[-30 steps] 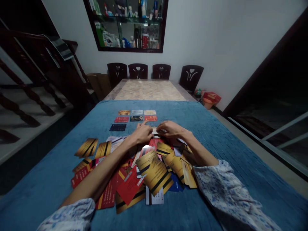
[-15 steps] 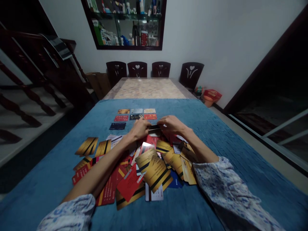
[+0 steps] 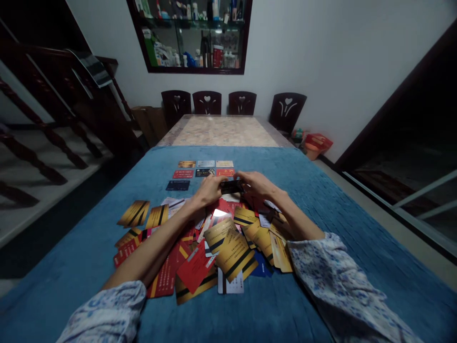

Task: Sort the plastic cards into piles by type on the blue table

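Between my two hands is a black card [image 3: 231, 186], its face turned partly toward me. My left hand [image 3: 210, 188] pinches its left end, and my right hand [image 3: 257, 185] grips the right end. Nearer to me spreads a loose pile of overlapping gold, red, white and blue cards; a gold card [image 3: 235, 255] lies on top. Beyond my left hand, cards lie flat in rows: a dark blue card [image 3: 177, 186], a red card [image 3: 183, 174], a black card [image 3: 204, 173] and an orange-red card [image 3: 225, 172], with several more behind.
A blue cloth [image 3: 342, 267] covers the near part of the table, and its marbled top [image 3: 228, 131] shows at the far end. Dark chairs [image 3: 207, 102] stand behind it. A wooden railing [image 3: 39, 119] is at the left, an orange bin [image 3: 312, 150] at the right.
The black card has tilted so more of its face shows. Both hands keep hold of it in nearly the same place. The whole view has shifted slightly.
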`<state>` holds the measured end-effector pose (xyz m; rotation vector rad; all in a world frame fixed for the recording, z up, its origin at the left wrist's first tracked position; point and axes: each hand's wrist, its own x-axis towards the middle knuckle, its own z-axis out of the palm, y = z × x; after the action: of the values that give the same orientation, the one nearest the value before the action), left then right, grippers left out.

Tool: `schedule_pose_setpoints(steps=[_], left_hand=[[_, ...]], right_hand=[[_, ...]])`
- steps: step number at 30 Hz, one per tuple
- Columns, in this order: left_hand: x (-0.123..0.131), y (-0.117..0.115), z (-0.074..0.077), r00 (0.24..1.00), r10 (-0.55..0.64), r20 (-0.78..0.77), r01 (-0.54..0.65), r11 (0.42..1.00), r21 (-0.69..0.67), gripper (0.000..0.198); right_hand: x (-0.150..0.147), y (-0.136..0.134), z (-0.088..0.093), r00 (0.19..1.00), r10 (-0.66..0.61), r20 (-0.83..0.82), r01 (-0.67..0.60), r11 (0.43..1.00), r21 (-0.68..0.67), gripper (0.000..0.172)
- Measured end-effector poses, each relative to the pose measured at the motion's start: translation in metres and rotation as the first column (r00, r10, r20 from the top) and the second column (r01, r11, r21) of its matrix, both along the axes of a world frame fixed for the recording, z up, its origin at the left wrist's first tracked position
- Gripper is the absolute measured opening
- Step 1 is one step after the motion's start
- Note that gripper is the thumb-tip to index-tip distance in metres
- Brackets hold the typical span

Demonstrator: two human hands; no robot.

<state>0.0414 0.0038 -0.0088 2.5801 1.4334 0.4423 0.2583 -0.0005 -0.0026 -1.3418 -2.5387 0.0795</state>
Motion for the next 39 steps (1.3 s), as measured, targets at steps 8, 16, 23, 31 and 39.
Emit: schedule_pose_setpoints(steps=[8, 16, 23, 31, 39], left_hand=[[0.001, -0.006, 0.0, 0.998, 0.054, 0.034, -0.054, 0.998, -0.014, 0.048], [0.001, -0.004, -0.007, 0.996, 0.077, 0.05, -0.077, 0.997, 0.006, 0.042], [0.0, 0.0, -0.005, 0.988, 0.111, 0.103, -0.112, 0.994, 0.0, 0.041], [-0.002, 0.002, -0.003, 0.985, 0.114, 0.129, -0.113, 0.994, -0.008, 0.044], [-0.002, -0.008, 0.013, 0.995, 0.099, -0.012, -0.099, 0.994, 0.045, 0.052]], right_hand=[[-0.002, 0.006, -0.011, 0.999, 0.006, -0.04, -0.005, 1.0, 0.018, 0.045], [-0.003, 0.008, -0.024, 0.999, 0.014, -0.045, -0.012, 0.999, 0.044, 0.045], [-0.006, 0.011, -0.029, 0.993, 0.028, -0.117, -0.027, 1.0, 0.011, 0.056], [-0.006, 0.01, -0.029, 0.988, 0.059, -0.144, -0.05, 0.996, 0.07, 0.061], [-0.008, 0.007, -0.018, 0.996, 0.069, -0.061, -0.058, 0.985, 0.164, 0.062]])
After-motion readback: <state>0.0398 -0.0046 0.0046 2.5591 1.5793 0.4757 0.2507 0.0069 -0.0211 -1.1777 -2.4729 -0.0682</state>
